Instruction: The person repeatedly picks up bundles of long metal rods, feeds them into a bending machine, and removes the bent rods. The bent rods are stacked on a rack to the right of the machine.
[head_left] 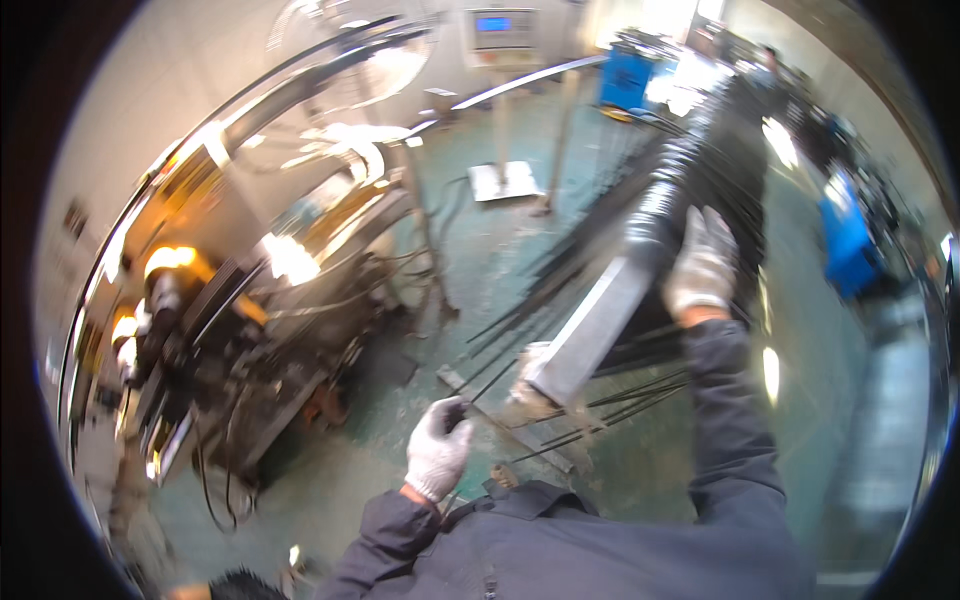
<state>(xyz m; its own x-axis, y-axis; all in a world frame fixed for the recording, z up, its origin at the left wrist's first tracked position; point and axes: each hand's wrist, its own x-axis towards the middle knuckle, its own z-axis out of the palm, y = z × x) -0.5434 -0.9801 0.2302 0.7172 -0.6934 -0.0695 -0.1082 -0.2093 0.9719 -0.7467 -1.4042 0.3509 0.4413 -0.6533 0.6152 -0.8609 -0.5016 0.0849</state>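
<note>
I judge the handling unfinished; black rods [745,180] lie around the grey beam [592,325]; right hand [703,265] open, fingers extended; left hand [438,447] curled, grip unclear to me.

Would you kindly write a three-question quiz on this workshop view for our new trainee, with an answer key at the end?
1. True or false: the left hand and the right hand both wear pale gloves.

2. Which thing lies between the two hands in the picture?
A) A yellow ladder
B) A grey beam
C) A red bucket

3. Fill the gap: near the top of the view, the small screen above the upright stand glows ____.

Key: 1. True. 2. B. 3. Blue.
</note>
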